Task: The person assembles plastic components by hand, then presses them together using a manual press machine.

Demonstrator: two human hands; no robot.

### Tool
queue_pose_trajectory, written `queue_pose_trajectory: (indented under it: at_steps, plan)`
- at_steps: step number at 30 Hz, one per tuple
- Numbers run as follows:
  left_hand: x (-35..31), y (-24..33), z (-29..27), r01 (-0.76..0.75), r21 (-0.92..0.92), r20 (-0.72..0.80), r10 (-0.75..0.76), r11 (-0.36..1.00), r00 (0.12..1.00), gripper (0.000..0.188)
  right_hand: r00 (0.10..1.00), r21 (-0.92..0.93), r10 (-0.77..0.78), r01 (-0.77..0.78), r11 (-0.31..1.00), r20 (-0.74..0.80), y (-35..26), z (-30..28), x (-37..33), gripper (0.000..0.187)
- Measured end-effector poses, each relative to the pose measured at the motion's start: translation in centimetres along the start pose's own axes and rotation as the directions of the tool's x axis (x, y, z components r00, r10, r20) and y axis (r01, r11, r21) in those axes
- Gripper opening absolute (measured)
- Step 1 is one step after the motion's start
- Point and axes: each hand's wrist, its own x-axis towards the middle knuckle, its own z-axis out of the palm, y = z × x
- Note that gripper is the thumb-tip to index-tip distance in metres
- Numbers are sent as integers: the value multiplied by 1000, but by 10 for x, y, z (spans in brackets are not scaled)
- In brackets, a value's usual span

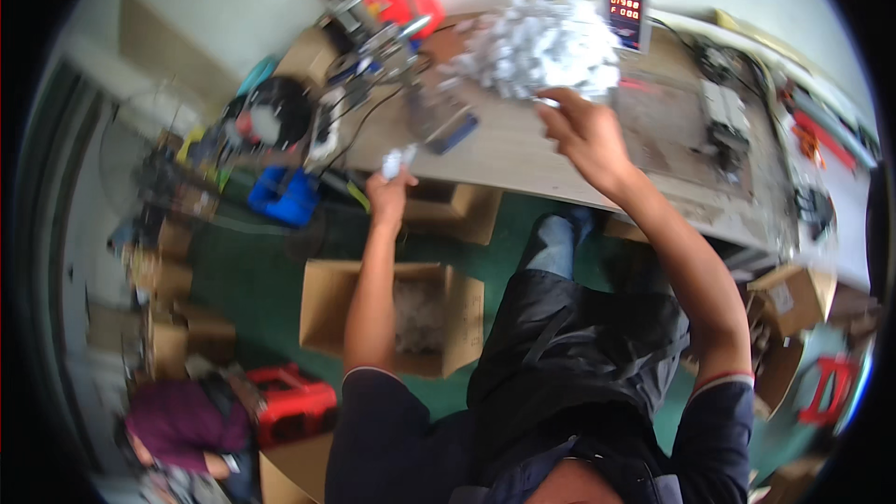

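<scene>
My left hand (388, 194) is at the front edge of the workbench, closed on a few small white pieces (396, 161); blur hides their exact kind. Over the bench, my right hand (586, 135) pinches one small white piece (547, 103) between thumb and fingers. Just beyond that hand rises a heap of similar white pieces (546, 45) on the wooden bench top (523, 154). Left of the heap stands a metal hand press (378, 51) with a black-handled lever. At its near side, close to my left hand, is a blue block (455, 133).
A counter with a red digital display (625, 14) stands behind the heap. A grey clamp-like fixture (724, 121) sits at the right. Below the bench, an open cardboard box (322, 313) holds pale pieces. A fan (271, 114) is at left. Another person (187, 425) bends near a red stool (289, 406).
</scene>
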Motion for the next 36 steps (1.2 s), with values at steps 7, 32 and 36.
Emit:
queue_pose_trajectory:
  at_steps: [7, 32, 36]
  plan:
    - [-159, -141, -55, 263, -27, -364, -255, 964, 896, 17, 976, 204, -159, 126, 971, 150, -83, -20, -140, 20]
    - [-327, -203, -44, 421, 546, -209, -368, 725, 906, 38, 227, 744, -946, 586, 322, 231, -240, 3, -136, 15]
    - [-340, -209, -69, 507, 517, -234, -456, 689, 858, 30, 247, 713, -920, 581, 392, 304, -250, 3, -148, 14]
